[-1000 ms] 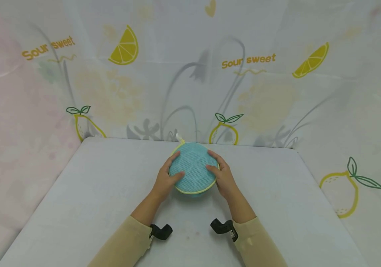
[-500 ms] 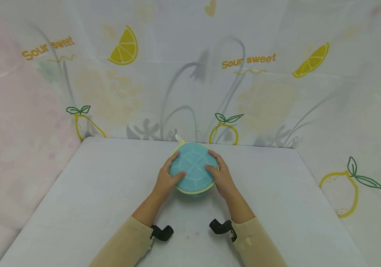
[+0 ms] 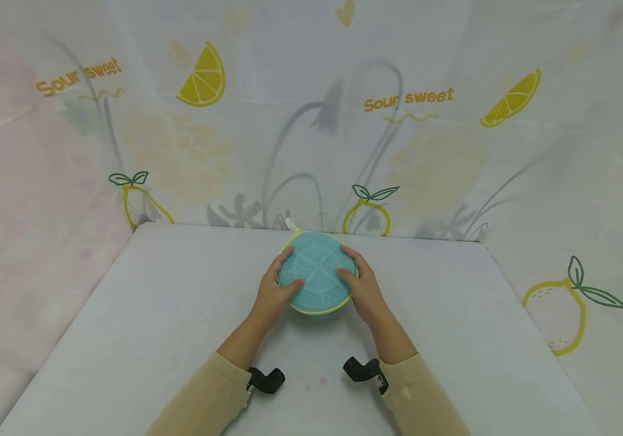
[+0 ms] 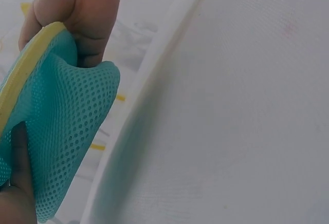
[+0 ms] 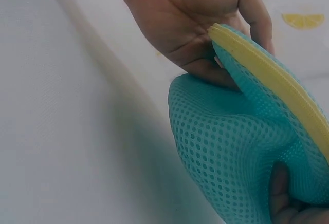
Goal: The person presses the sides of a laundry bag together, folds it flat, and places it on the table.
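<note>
A round teal mesh laundry bag (image 3: pixel 317 272) with a yellow zip edge is held up at the middle of the white table. My left hand (image 3: pixel 272 292) grips its left side, thumb on the upper face and fingers around the rim. On the opposite side my right hand (image 3: pixel 365 287) grips it the same way. Up close in the left wrist view, the mesh of the bag (image 4: pixel 77 116) bulges below the yellow band. In the right wrist view the bag (image 5: pixel 221 142) is creased between the two hands. Its contents, if any, are hidden.
A white tag (image 3: pixel 291 224) sticks out from the bag's far left edge. The white table (image 3: pixel 180 303) stretches around both arms. Behind and beside it hangs a white cloth backdrop (image 3: pixel 289 72) printed with lemons. Both wrists carry a black camera mount (image 3: pixel 268 381).
The hands and bag stay almost in place, with only a very slight shift. Both hands keep their grip.
</note>
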`<action>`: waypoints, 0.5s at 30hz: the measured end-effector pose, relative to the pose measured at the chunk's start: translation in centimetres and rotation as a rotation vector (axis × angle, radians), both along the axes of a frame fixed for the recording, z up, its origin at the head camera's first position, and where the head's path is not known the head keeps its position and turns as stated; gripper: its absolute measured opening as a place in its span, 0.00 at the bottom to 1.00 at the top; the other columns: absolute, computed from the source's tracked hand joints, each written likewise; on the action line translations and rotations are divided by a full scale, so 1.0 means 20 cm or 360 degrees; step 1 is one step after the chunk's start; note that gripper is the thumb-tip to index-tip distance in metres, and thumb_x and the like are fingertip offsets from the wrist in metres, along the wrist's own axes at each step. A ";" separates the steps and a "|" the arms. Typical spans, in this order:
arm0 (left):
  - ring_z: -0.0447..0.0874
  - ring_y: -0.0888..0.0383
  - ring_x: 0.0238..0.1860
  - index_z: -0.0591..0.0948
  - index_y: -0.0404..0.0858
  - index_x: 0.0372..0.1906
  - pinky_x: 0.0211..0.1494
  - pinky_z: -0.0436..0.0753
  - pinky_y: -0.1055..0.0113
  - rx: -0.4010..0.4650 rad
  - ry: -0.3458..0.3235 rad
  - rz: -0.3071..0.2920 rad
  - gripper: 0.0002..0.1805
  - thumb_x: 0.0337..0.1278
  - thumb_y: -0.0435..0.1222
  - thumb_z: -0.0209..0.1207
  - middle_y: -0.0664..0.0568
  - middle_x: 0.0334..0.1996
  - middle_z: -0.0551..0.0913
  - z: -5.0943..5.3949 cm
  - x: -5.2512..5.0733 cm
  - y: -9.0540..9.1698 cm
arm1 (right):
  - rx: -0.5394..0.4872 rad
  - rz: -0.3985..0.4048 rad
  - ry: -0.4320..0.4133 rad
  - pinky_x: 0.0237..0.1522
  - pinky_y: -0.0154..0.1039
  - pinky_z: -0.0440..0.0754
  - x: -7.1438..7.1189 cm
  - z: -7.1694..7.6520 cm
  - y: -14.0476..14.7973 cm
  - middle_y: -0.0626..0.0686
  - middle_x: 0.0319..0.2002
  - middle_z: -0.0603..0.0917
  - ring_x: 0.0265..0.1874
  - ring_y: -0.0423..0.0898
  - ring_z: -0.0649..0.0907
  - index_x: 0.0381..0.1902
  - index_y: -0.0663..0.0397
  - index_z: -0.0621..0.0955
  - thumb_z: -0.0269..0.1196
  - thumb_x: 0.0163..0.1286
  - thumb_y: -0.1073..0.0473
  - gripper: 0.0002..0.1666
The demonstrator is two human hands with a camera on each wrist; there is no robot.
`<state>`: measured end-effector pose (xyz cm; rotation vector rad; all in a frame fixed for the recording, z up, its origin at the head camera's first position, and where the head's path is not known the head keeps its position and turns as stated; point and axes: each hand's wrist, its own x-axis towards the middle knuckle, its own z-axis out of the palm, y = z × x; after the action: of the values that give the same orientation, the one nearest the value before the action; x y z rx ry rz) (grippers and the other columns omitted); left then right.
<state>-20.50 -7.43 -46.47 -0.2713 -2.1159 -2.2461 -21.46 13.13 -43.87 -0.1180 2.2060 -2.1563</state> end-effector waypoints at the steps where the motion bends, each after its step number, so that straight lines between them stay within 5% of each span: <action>1: 0.46 0.45 0.79 0.59 0.37 0.77 0.79 0.47 0.49 0.0008 -0.0002 -0.0003 0.43 0.60 0.29 0.65 0.43 0.79 0.53 0.00 0.00 0.00 | -0.0018 0.0001 -0.0006 0.76 0.49 0.55 0.00 0.00 0.00 0.54 0.78 0.57 0.77 0.52 0.55 0.74 0.52 0.66 0.58 0.73 0.66 0.33; 15: 0.49 0.46 0.78 0.61 0.40 0.76 0.78 0.53 0.52 -0.0002 -0.0114 -0.0045 0.38 0.64 0.31 0.64 0.44 0.78 0.53 -0.01 0.00 0.01 | -0.0402 -0.0009 -0.0104 0.73 0.44 0.61 -0.01 -0.03 0.01 0.54 0.78 0.57 0.76 0.51 0.59 0.75 0.58 0.63 0.57 0.71 0.72 0.36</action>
<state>-20.56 -7.15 -46.60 -0.2259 -2.1612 -2.3041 -21.72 13.40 -44.46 -0.0512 1.8939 -2.3960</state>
